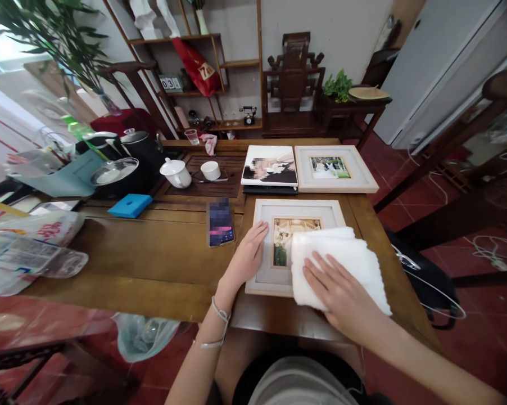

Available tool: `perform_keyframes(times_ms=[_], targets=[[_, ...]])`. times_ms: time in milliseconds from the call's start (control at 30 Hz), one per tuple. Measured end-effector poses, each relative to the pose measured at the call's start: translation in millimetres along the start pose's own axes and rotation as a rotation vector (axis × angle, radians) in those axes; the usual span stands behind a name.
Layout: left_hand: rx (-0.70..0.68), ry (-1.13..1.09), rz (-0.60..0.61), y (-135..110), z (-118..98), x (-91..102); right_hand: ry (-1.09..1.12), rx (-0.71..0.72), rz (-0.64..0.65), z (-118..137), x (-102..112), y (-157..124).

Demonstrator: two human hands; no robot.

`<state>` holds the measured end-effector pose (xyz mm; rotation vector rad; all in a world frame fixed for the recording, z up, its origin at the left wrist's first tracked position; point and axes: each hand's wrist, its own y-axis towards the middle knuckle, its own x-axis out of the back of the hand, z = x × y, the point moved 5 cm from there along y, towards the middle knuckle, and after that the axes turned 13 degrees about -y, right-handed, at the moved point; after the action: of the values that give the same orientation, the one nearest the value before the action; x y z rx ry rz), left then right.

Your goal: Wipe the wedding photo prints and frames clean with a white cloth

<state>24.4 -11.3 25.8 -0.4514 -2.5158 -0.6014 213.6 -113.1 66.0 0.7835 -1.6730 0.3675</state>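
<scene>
A light wooden picture frame (pixel 259 275) lies flat on the table in front of me, around a small picture (pixel 279 253) with a pale, warm-toned scene. My left hand (pixel 249 253) grips the frame's left side, fingers together over the border. My right hand (pixel 331 284) presses a folded white cloth (pixel 363 267) onto the right part of the frame, its fingers extended over the fabric. The cloth covers the frame's lower right corner and part of the picture, and hangs past the right border.
Behind lie a second framed photo (pixel 363 174) and a white-edged photo panel (pixel 270 151) on a dark one. A phone (pixel 221 222), blue box (pixel 130 205), white teapot (pixel 176 172) and cup (pixel 210 170) stand left. Plastic bags (pixel 30 236) fill the far left. Below hangs a bin bag (pixel 146 337).
</scene>
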Motion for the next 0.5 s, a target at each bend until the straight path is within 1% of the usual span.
perform_keyframes(times_ms=[67, 100, 133, 200, 233, 267, 300, 333, 367, 400, 433, 500], targets=[[0.006, 0.006, -0.004, 1, -1, 0.5, 0.027, 0.049, -0.014, 7, 2, 1], [0.008, 0.006, -0.008, 1, -2, 0.8, 0.042, 0.055, -0.005, 3, 2, 2], [0.009, 0.005, -0.011, 1, -2, 1.0, 0.053, 0.038, 0.012, -6, 3, 5], [0.007, 0.000, -0.015, 1, -2, 1.2, 0.060, -0.076, 0.033, -37, 8, 18], [0.005, -0.001, -0.017, 1, -2, 1.1, 0.051, -0.175, 0.027, -56, 13, 28], [0.002, -0.001, -0.020, 0, -1, 1.1, 0.044, -0.273, -0.006, -75, 19, 40], [-0.003, -0.002, -0.023, 0, 0, 1.0, 0.036, -0.326, -0.067, -89, 26, 54], [-0.012, -0.005, -0.026, 0, 0, 0.9, 0.027, -0.336, -0.135, -97, 32, 70], [-0.023, -0.008, -0.029, -1, 1, 0.8, 0.018, -0.297, -0.194, -100, 36, 87], [-0.033, -0.012, -0.032, -1, 1, 0.7, 0.008, -0.227, -0.231, -98, 36, 104], [-0.041, -0.014, -0.034, -1, 2, 0.7, 0.000, -0.143, -0.234, -91, 32, 121], [-0.044, -0.012, -0.040, 0, 1, 1.0, -0.005, 0.012, -0.165, -74, 14, 147]])
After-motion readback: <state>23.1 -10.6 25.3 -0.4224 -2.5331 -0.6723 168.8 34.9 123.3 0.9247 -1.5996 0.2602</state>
